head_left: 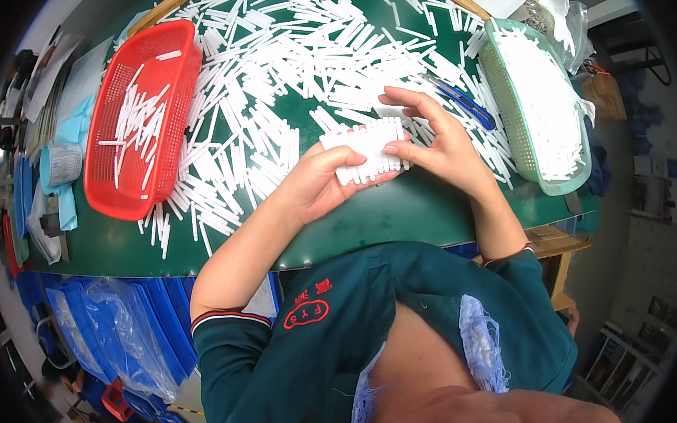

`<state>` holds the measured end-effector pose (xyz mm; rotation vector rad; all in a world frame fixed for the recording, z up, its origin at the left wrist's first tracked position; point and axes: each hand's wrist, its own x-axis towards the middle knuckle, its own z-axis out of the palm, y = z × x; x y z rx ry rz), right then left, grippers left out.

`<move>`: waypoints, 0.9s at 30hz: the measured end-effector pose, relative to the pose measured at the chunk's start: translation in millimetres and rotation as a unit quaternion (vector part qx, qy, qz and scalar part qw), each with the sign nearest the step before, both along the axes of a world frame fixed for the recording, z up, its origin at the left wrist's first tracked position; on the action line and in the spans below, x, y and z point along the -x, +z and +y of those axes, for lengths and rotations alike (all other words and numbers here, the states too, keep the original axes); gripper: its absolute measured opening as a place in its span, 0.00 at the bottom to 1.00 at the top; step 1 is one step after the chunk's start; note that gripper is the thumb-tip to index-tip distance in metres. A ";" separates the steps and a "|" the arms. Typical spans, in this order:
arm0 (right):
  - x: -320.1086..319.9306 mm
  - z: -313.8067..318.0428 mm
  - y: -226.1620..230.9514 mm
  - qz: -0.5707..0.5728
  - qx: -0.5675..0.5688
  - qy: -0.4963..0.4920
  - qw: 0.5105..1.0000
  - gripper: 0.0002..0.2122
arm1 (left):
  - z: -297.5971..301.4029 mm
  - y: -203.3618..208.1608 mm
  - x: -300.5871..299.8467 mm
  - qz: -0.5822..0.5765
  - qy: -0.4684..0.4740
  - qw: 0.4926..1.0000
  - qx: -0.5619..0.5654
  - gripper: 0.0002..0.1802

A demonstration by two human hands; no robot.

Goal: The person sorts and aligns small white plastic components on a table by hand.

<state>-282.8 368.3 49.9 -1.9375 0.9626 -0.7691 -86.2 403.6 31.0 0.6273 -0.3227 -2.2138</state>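
Note:
My left hand (pixel 323 183) is closed around a row of short white sticks (pixel 373 141) lying side by side, with its thumb across the near left end and its fingers beneath. At the row's right end is my right hand (pixel 444 144), its thumb touching the sticks and its fingers spread above and beyond them. Just past my hands, a heap of loose white sticks (pixel 283 67) covers much of the green table (pixel 309 243). What the sticks are for or made of cannot be seen.
At the left stands a red perforated basket (pixel 94 176) with some sticks inside. A pale green basket (pixel 534 170), piled with white sticks, is at the right. A blue cutter knife (pixel 467 103) lies among the sticks. A light blue cup (pixel 60 165) is at the far left edge.

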 end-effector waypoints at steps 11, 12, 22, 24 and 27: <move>0.1 -2.5 -4.6 0.006 -0.002 -0.018 1.000 0.15 | -1.1 -6.8 0.3 -0.001 0.025 1.000 -0.016 0.26; -0.7 -2.5 -4.8 0.006 -0.002 -0.019 1.000 0.15 | -1.4 -7.2 0.2 0.001 0.025 1.000 -0.017 0.26; -1.7 0.0 1.0 -0.315 -0.168 -0.091 0.930 0.06 | 3.7 -10.0 8.3 0.030 -0.052 0.998 -0.034 0.31; 16.0 -13.6 -0.8 -0.465 -0.202 -0.091 0.857 0.06 | 4.0 -3.2 6.7 0.014 -0.078 0.996 -0.034 0.33; 46.0 -31.6 7.1 -0.690 -0.183 -0.144 0.686 0.06 | 0.2 -7.8 4.9 -0.021 -0.040 0.998 -0.034 0.34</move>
